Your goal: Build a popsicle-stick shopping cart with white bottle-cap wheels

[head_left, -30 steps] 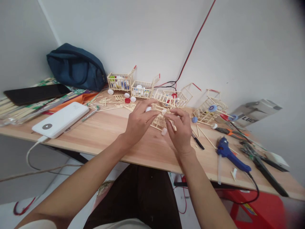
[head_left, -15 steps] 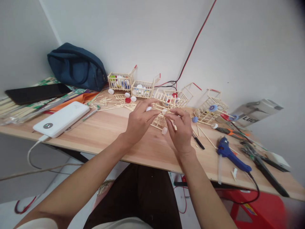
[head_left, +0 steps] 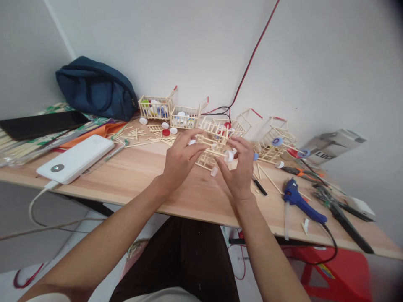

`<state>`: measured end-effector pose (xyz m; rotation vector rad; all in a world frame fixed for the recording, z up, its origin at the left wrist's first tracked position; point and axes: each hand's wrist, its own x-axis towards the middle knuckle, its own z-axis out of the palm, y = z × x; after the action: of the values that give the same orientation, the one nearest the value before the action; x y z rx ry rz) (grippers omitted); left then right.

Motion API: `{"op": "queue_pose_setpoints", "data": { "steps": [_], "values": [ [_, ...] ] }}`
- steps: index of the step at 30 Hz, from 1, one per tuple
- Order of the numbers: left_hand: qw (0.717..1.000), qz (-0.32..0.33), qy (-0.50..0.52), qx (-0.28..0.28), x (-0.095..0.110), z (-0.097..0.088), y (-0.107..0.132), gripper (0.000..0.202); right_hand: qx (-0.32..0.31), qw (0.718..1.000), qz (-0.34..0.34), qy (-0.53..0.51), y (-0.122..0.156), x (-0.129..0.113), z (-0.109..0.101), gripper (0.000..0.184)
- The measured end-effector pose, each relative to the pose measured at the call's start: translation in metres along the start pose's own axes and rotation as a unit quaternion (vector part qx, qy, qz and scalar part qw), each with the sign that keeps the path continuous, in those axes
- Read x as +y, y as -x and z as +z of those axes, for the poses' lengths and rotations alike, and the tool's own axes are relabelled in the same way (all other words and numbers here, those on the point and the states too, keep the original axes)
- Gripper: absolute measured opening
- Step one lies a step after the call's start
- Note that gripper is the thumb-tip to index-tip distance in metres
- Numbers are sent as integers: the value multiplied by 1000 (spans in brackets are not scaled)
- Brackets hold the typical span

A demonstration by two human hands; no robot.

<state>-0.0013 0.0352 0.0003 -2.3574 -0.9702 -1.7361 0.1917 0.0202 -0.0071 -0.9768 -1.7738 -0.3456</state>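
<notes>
My left hand is closed, thumb and fingers pinching the left side of a miniature shopping cart made of thin wooden sticks. A white bottle-cap wheel sits at the right end of its stick axle. Around that wheel curve the thumb and fingers of my right hand, gripping the cart's right side; the exact contact is partly hidden. Another whitish cap shows low down beside the sticks. Where the held cart ends and the sticks behind it begin is hard to tell.
Finished stick carts filled with caps stand by the wall, with more carts at right. Loose sticks, a white power bank, a black-handled knife, a blue glue gun and pliers lie about.
My right hand has shifted slightly right and its fingers have spread, uncovering the white cap wheel. My left hand stays on the cart. The whole view has shifted a little.
</notes>
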Motion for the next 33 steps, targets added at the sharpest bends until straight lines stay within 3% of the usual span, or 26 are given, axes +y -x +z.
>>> {"op": "queue_pose_setpoints", "data": {
  "steps": [14, 20, 28, 33],
  "values": [
    [1000, -9, -1, 9, -2, 0, 0, 16, -5, 1000, -26, -10, 0, -1, 3, 35],
    [1000, -16, 6, 14, -4, 0, 0, 15, -46, 998, 18, -37, 0, -3, -5, 34],
    [1000, -22, 6, 20, -5, 0, 0, 14, -80, 996, 20, -39, 2, 2, -13, 31],
    [999, -23, 8, 21, -5, 0, 0, 16, -75, 995, 50, -38, 6, 6, -11, 27]
  ]
}}
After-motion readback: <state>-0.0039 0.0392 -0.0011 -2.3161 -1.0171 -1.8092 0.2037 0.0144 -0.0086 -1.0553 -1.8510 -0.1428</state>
